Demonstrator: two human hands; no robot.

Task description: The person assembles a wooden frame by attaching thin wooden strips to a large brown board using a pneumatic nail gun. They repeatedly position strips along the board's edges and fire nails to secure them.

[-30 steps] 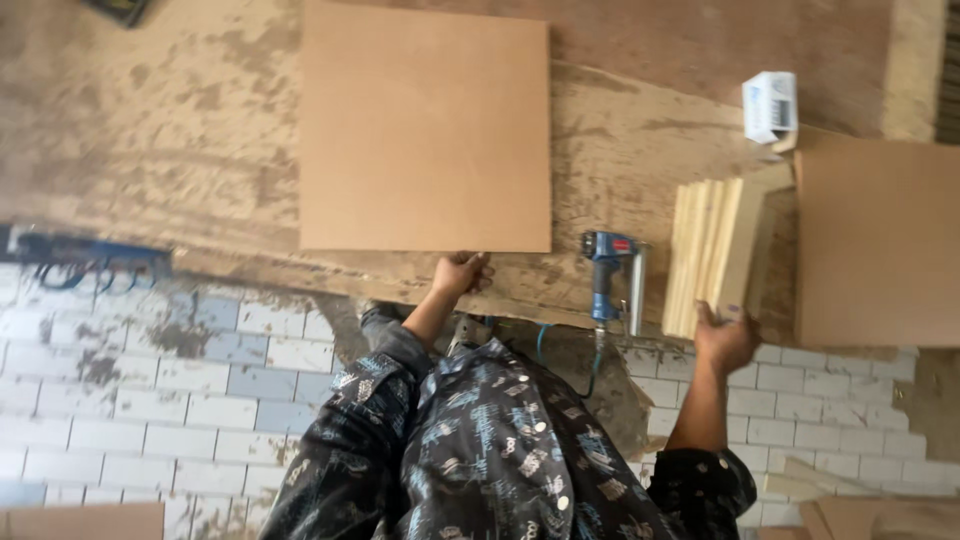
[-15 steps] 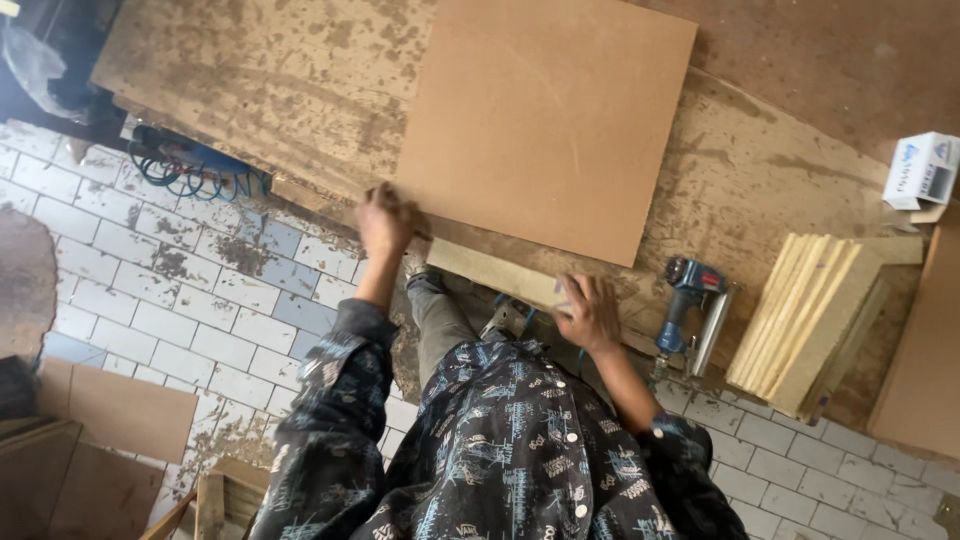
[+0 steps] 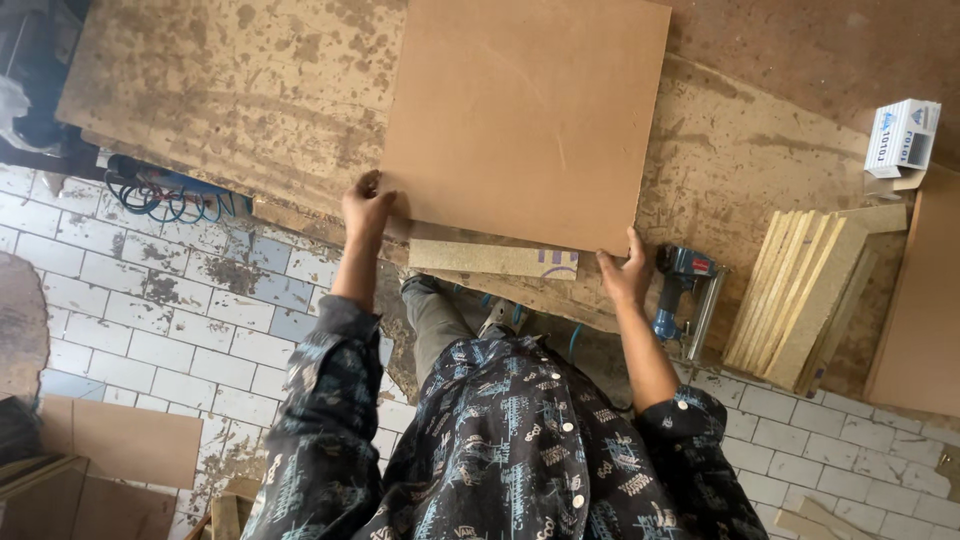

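Left hand (image 3: pixel 366 207) and right hand (image 3: pixel 627 274), fingers curled, we see gripping near corners of square brown board (image 3: pixel 525 115) on tabletop (image 3: pixel 230 90).

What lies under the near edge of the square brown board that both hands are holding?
A pale strip of chipboard pokes out beneath the square brown board, between left hand and right hand. How far it runs underneath is hidden.
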